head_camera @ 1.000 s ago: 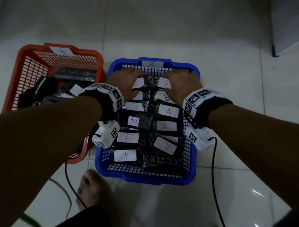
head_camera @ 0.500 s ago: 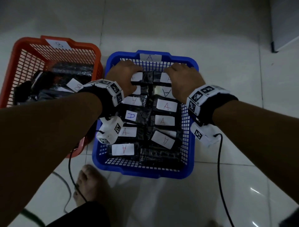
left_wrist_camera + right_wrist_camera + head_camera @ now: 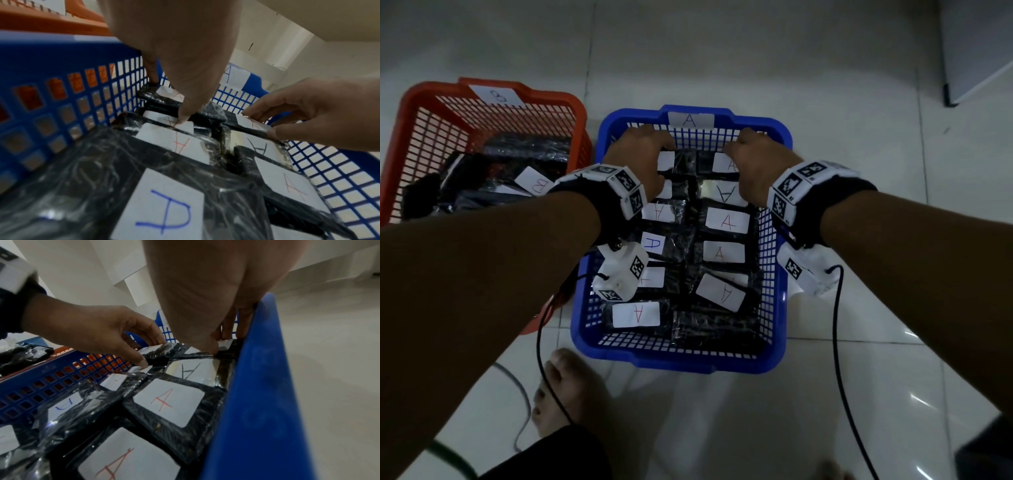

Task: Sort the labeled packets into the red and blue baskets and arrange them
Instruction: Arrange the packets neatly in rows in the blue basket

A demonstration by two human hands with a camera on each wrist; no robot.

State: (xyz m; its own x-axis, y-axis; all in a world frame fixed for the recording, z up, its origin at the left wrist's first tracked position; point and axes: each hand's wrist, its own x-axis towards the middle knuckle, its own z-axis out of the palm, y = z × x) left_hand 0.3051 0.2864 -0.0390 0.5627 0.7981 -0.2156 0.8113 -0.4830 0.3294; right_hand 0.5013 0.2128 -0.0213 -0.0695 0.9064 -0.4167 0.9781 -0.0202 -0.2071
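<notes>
The blue basket (image 3: 681, 363), tagged A, holds two rows of black packets with white A labels (image 3: 727, 222). Both hands reach to its far wall. My left hand (image 3: 650, 150) curls over the far-left packet (image 3: 156, 97), thumb on its near edge and fingers behind it. The right hand (image 3: 750, 150) pinches the far-right packet (image 3: 246, 123) the same way; its thumb (image 3: 209, 348) presses the near edge. The red basket (image 3: 414, 113), tagged B, stands to the left with a loose heap of packets, one B label (image 3: 536, 185) showing.
The baskets stand side by side on a pale tiled floor. A bare foot (image 3: 565, 387) rests just in front of the blue basket. Wrist-camera cables (image 3: 839, 342) hang to the floor. A white cabinet (image 3: 979, 44) stands at the far right.
Both hands stay on the far row of packets and have edged a little closer to the far wall. The head view has shifted slightly.
</notes>
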